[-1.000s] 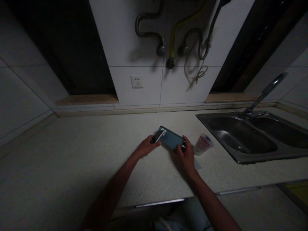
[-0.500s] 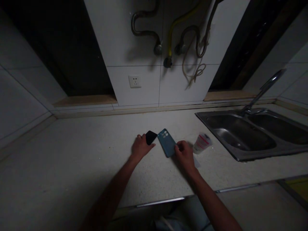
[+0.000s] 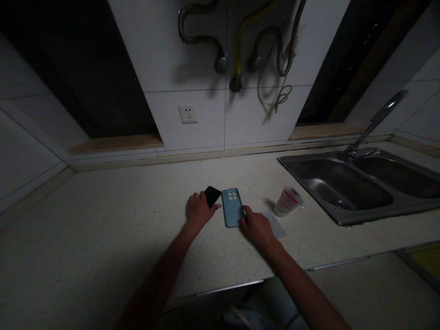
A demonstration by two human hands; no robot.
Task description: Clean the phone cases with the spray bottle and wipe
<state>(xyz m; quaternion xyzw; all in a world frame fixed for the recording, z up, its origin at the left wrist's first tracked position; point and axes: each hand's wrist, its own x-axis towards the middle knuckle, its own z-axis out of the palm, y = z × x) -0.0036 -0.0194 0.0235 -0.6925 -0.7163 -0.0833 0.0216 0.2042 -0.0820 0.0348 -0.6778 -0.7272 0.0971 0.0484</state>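
Observation:
My left hand (image 3: pixel 199 211) is closed around a black smartphone (image 3: pixel 212 196), whose dark face points up and whose lower left part my fingers cover. Just right of it is a blue phone case (image 3: pixel 232 208) with several round camera holes near its top. My right hand (image 3: pixel 257 226) pinches the case along its right edge, near the lower corner. The case's upper left corner comes close to the phone; whether they touch I cannot tell. A thin pale sheet (image 3: pixel 273 223) lies on the counter beside my right hand, partly covered by it.
A plastic cup (image 3: pixel 287 202) with red markings stands right of my right hand. Farther right a steel double sink (image 3: pixel 338 219) with a tap (image 3: pixel 374 121) is set into the pale counter (image 3: pixel 113 215). Hoses (image 3: pixel 239 41) and a power socket (image 3: pixel 188 114) are on the tiled wall.
My right hand has turned the phone case more upright in view and shifted slightly left and down, uncovering more of the pale sheet. My left hand still holds the smartphone. The camera view shifted slightly.

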